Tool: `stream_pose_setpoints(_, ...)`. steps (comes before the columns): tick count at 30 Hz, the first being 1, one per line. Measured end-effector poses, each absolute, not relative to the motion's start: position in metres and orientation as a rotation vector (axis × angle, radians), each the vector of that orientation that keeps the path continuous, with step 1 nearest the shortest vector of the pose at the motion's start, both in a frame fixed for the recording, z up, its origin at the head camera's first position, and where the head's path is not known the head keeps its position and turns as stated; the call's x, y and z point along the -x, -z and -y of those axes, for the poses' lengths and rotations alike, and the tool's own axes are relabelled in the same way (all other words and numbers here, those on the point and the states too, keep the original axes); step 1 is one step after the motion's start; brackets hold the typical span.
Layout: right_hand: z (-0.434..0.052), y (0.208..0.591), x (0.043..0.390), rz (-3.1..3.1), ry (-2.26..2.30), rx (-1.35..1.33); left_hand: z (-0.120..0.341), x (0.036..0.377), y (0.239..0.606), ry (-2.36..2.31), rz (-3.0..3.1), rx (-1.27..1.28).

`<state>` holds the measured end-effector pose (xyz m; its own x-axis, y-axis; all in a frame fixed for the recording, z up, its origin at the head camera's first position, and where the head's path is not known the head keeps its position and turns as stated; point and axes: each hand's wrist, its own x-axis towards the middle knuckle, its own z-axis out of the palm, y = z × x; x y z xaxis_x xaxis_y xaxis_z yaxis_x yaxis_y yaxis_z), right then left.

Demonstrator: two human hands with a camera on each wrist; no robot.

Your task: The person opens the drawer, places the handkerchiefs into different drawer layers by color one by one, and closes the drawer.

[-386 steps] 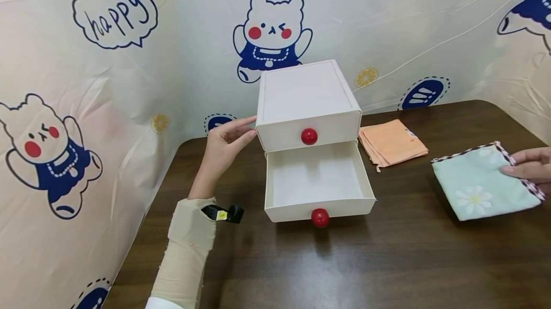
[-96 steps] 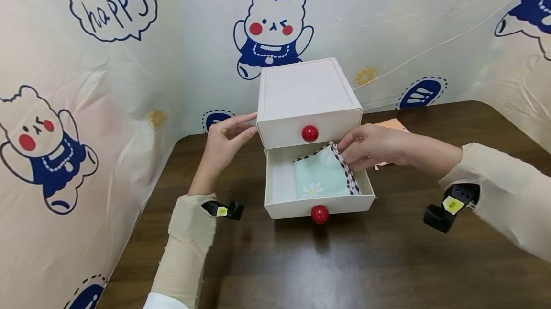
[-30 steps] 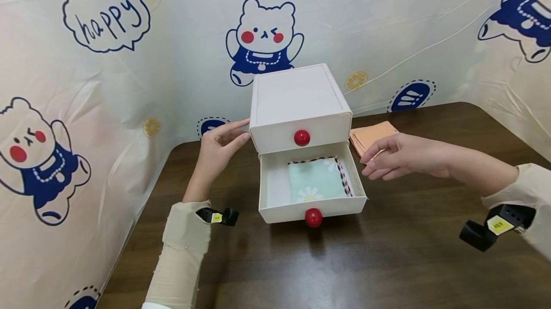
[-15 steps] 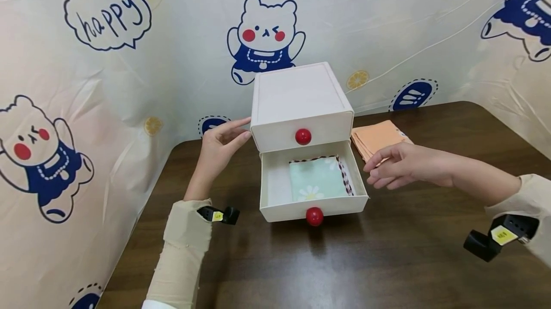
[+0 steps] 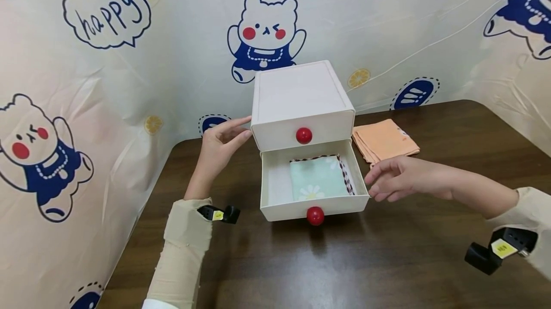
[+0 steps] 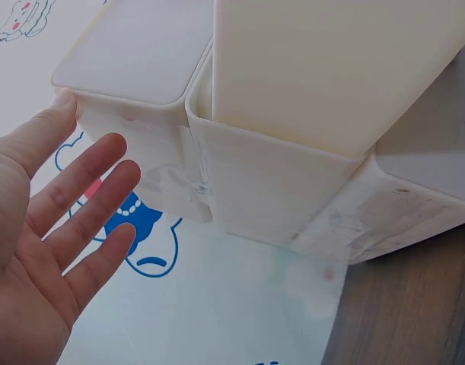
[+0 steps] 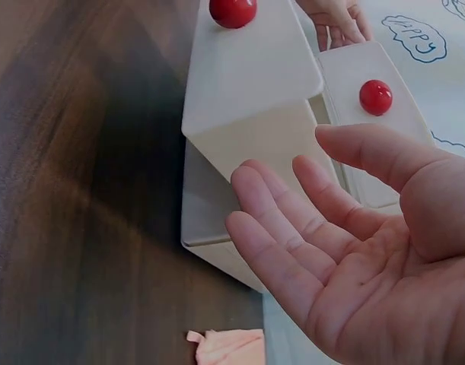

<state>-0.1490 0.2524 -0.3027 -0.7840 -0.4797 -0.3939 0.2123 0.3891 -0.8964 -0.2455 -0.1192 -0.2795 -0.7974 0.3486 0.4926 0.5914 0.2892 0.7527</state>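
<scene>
A small white two-drawer box (image 5: 301, 91) stands on the table, its lower drawer (image 5: 277, 201) pulled out and its upper one closed. Inside the lower drawer, toward the right, lies a folded mint-green towel (image 5: 318, 177) with a daisy print and a dark-and-white edging. My left hand (image 5: 217, 148) touches the box's left side; the left wrist view shows its fingers spread, one digit at the box's corner. Beside the drawer's right front corner is my right hand (image 5: 400, 177), fingers relaxed and holding nothing; whether it touches the drawer I cannot tell.
A folded orange towel (image 5: 385, 139) lies on the table right of the box, behind my right hand. Red round knobs (image 5: 315, 215) stick out from both drawer fronts. Printed cloth (image 5: 193, 36) hangs behind and left of the dark wooden table (image 5: 327, 270).
The green towel, earlier in my right hand over the table, now lies in the lower drawer. My right hand has let go, moved right, then slid down to the drawer's front corner.
</scene>
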Motion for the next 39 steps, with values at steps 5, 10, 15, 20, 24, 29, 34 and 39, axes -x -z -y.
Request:
stream_pose_setpoints(5,-0.250,0.308,0.145,-2.000,1.469,0.240,0.119,0.245,0.279,1.516,2.329,0.863)
stream_pose_setpoints(10,-0.250,0.312,0.142,-1.983,1.480,0.249,0.119,0.245,0.279,1.513,2.332,0.856)
stream_pose_setpoints(15,-0.248,0.316,0.140,-1.988,1.467,0.252,0.119,0.245,0.279,1.515,2.334,0.854)
stream_pose_setpoints(20,-0.244,0.322,0.135,-1.982,1.452,0.256,0.119,0.245,0.279,1.505,2.339,0.844)
stream_pose_setpoints(24,-0.238,0.330,0.129,-1.980,1.442,0.283,0.118,0.245,0.278,1.497,2.339,0.841)
stream_pose_setpoints(29,-0.228,0.337,0.121,-1.958,1.446,0.310,0.118,0.245,0.278,1.490,2.335,0.848)
stream_pose_setpoints(34,-0.217,0.340,0.114,-1.914,1.454,0.362,0.118,0.246,0.278,1.507,2.322,0.857)
stream_pose_setpoints(39,-0.204,0.344,0.109,-1.867,1.475,0.375,0.118,0.246,0.279,1.521,2.318,0.858)
